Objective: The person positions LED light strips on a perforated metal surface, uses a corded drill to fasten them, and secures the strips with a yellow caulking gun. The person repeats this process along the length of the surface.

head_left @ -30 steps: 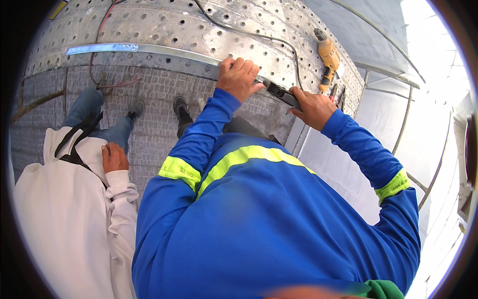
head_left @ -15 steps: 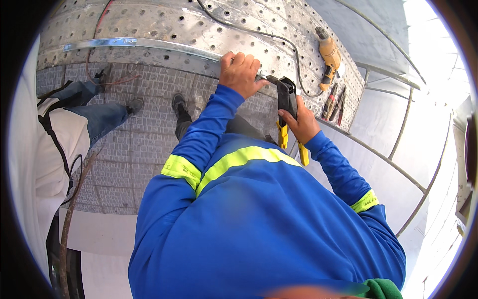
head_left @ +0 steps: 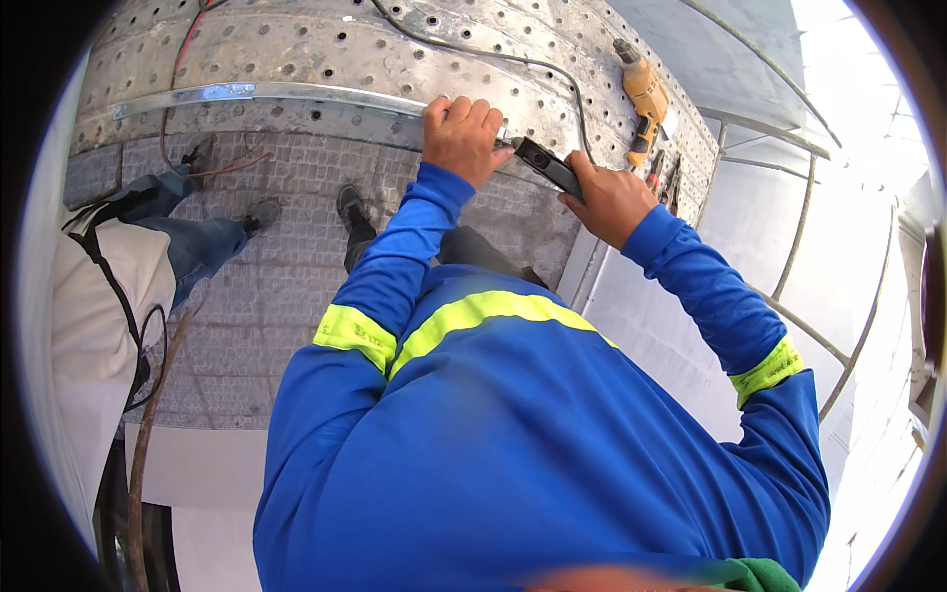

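Note:
A long, thin metal strip (head_left: 296, 91) lies along the near edge of the perforated metal table. My left hand (head_left: 462, 143) is closed over its right end, fingers on top and thumb pointing right. My right hand (head_left: 614, 202) grips a black hand riveter (head_left: 547, 166), which slants from the strip's end down to the right. Its nose meets the work beside my left thumb; the exact contact point is too small to make out. The yellow handle ends are hidden from view.
On the perforated table (head_left: 286, 59) a yellow-and-black drill (head_left: 646, 99) lies right, with red-handled pliers (head_left: 655, 170) below it. A dark cable (head_left: 493, 56) crosses the tabletop. Another person's jeans-clad leg (head_left: 202, 247) is at left. Metal bars (head_left: 799, 227) stand at right.
The riveter has swung from hanging down toward me to slanting right. My right hand has moved up and right with it. My left hand stays on the strip.

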`<action>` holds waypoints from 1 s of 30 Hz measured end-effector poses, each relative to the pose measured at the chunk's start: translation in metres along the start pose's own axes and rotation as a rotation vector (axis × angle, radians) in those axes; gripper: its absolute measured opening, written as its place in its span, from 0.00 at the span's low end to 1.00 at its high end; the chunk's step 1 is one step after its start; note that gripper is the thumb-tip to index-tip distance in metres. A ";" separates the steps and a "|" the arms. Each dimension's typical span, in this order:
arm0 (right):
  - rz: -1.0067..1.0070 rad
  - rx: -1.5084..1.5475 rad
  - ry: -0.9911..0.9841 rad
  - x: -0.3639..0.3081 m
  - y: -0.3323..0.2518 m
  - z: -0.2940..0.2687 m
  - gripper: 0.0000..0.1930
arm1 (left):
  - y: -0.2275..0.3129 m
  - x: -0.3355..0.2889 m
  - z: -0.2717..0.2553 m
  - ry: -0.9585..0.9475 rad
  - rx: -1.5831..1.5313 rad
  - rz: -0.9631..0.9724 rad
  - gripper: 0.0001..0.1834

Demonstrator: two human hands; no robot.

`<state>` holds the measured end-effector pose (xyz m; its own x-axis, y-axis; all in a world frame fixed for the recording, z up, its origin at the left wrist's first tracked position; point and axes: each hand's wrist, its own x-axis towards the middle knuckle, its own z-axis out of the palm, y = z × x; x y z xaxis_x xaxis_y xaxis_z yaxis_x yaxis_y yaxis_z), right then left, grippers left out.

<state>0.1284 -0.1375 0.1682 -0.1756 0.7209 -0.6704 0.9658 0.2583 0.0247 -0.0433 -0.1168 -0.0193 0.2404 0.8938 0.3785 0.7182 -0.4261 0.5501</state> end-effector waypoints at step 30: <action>0.223 0.966 0.003 0.007 0.043 -0.013 0.21 | -0.002 -0.003 0.001 -0.022 -0.023 -0.013 0.28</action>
<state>0.1657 -0.1127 0.1745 0.0298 0.6915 -0.7218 0.7175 -0.5175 -0.4662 -0.0448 -0.1184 -0.0221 0.2457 0.9022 0.3545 0.7062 -0.4171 0.5722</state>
